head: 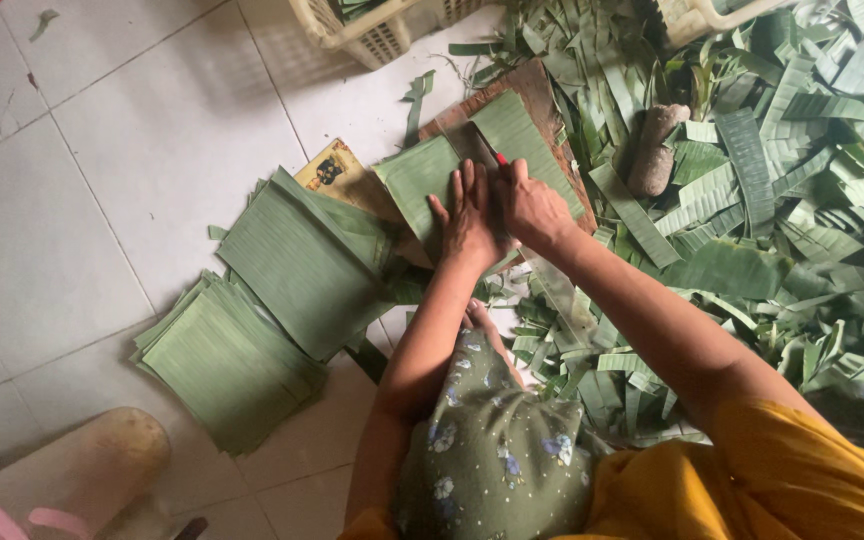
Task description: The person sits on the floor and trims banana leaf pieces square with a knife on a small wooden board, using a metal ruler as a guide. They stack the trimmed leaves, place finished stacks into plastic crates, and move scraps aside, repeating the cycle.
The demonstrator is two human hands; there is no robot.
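At frame centre our left hand (469, 225) presses flat, fingers spread, on the banana leaf piece (422, 180) while our right hand (532, 208) grips a red-handled knife (500, 159); two stacks of cut squares (272, 300) done lower left, uncut leaf pile (782, 170) remains right.

cream plastic basket (372, 35), brownish cylinder, perhaps stone (652, 150)

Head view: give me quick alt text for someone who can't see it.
Seen from above, the left hand presses a green leaf piece onto a brown board while the right hand grips a red-handled tool. Stacks of cut leaf squares lie left, leaf scraps right.
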